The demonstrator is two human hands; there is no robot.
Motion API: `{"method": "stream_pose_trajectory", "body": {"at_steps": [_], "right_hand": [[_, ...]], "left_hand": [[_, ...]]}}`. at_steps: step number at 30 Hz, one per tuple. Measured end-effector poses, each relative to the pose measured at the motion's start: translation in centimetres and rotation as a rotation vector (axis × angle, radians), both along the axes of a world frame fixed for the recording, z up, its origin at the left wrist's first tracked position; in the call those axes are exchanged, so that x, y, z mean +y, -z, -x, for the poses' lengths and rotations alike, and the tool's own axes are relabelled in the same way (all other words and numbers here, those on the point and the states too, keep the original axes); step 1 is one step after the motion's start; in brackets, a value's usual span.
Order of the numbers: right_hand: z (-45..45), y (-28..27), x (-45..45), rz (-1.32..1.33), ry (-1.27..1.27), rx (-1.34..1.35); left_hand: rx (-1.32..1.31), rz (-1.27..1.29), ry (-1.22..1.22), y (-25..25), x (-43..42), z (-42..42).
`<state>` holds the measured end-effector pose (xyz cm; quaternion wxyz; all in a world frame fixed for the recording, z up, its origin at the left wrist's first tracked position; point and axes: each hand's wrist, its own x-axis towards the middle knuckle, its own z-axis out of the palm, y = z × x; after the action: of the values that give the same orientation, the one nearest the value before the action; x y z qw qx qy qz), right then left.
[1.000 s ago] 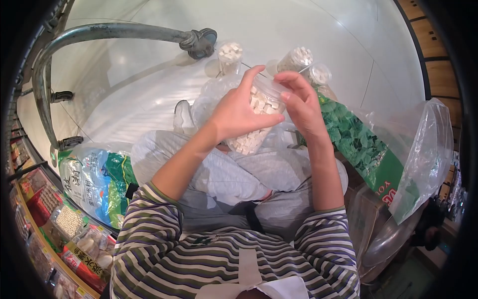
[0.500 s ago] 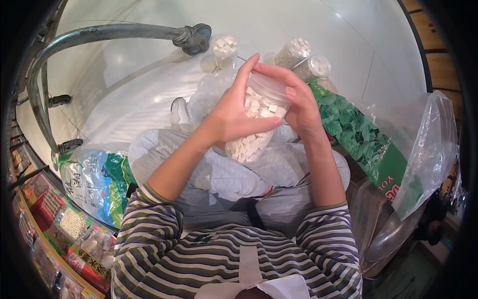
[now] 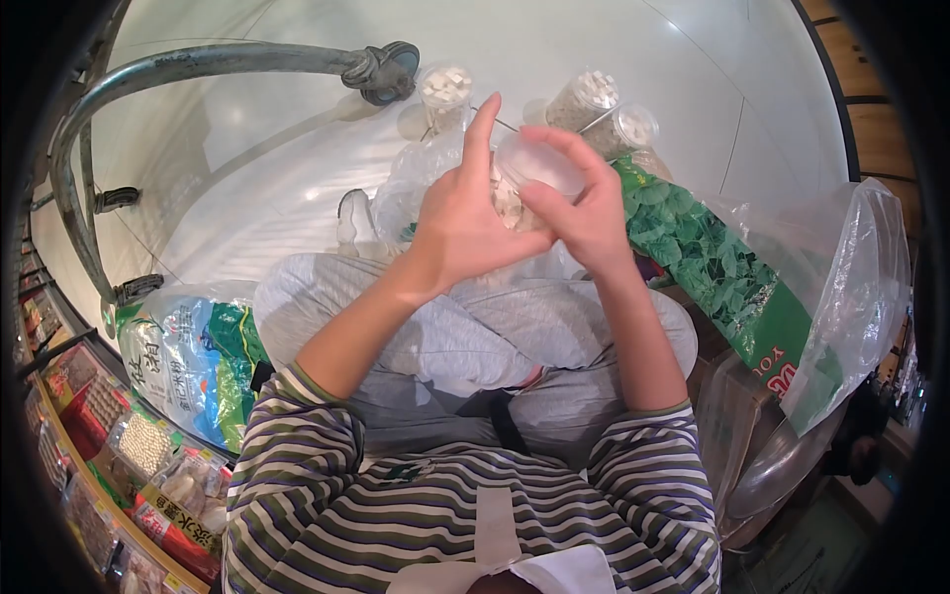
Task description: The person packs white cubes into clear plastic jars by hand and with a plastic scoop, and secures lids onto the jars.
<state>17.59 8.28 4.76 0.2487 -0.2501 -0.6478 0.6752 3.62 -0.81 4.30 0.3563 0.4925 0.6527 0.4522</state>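
A clear plastic jar (image 3: 511,206) with white cubes in it is held up between my hands, its pale round lid (image 3: 539,163) tilted toward me. My left hand (image 3: 473,213) wraps the jar's left side and front, thumb pointing right, index finger raised along the lid's left edge. On the right side, my right hand (image 3: 588,213) curls its fingers around the lid, thumb on the near rim. The two hands meet in front of the jar and hide much of it.
Beyond my hands are a jar of white cubes (image 3: 446,91) and two more jars (image 3: 586,97). A metal frame with casters (image 3: 228,59) curves at upper left. Printed bags (image 3: 708,262) lie right and left (image 3: 188,351). Packaged goods (image 3: 143,444) line a shelf at lower left.
The jar has tilted, its cube-filled lower body now mostly behind my left hand. My right thumb has moved onto the lid's near rim, and my left index finger has separated from the right fingers.
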Motion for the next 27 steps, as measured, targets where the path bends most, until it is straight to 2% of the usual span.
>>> {"method": "stream_pose_trajectory", "body": {"at_steps": [1,2,4,5,7,10,11,13,15,16,19,21,22,23,25,27], "right_hand": [[0.2,-0.3,-0.4,-0.19,0.097,-0.2],[0.2,-0.2,-0.3,-0.188,0.097,-0.201],[0.0,0.4,0.5,-0.011,0.011,0.102],[-0.3,1.1,1.1,0.071,-0.024,0.195],[-0.5,0.4,1.1,0.062,-0.086,0.217],[-0.6,-0.4,0.9,0.1,-0.146,0.259],[-0.7,-0.6,1.0,0.138,-0.137,0.183],[-0.6,-0.4,1.0,0.176,-0.125,0.107],[-0.1,0.6,0.6,0.148,0.015,-0.075],[0.0,0.8,0.4,0.147,0.015,-0.074],[-0.1,0.7,0.3,0.099,0.09,0.084],[-0.4,0.1,0.9,0.357,-0.09,0.319],[-0.5,0.1,1.0,0.353,-0.083,0.318],[-0.5,0.0,1.0,0.278,-0.063,0.217],[0.0,0.3,0.6,0.112,0.025,-0.021],[0.9,1.8,-0.1,0.102,0.129,-0.059]], "left_hand": [[-0.001,0.001,0.0,-0.2,0.1,0.1],[-0.025,0.078,-0.015,-0.4,0.4,0.4],[-0.053,0.161,-0.025,0.4,0.6,0.9],[-0.255,0.032,0.046,1.5,0.5,1.4],[-0.561,-0.157,0.18,2.1,0.9,1.9],[-0.685,-0.174,0.173,2.1,0.8,1.6],[-0.685,-0.174,0.172,2.1,0.8,1.4],[-0.514,-0.002,0.037,2.1,0.9,0.9],[-0.43,0.025,0.024,2.5,1.1,0.8],[-0.346,0.051,0.009,2.6,1.2,0.8],[-0.442,-0.017,0.09,2.0,1.1,0.8],[-0.481,-0.103,0.134,2.7,1.3,1.1],[-0.519,-0.188,0.17,3.0,1.3,1.2],[-0.522,-0.19,0.176,3.3,1.3,1.2],[-0.233,0.028,0.047,2.8,1.1,0.9],[-0.192,0.069,0.025,3.6,1.3,0.7]]}}
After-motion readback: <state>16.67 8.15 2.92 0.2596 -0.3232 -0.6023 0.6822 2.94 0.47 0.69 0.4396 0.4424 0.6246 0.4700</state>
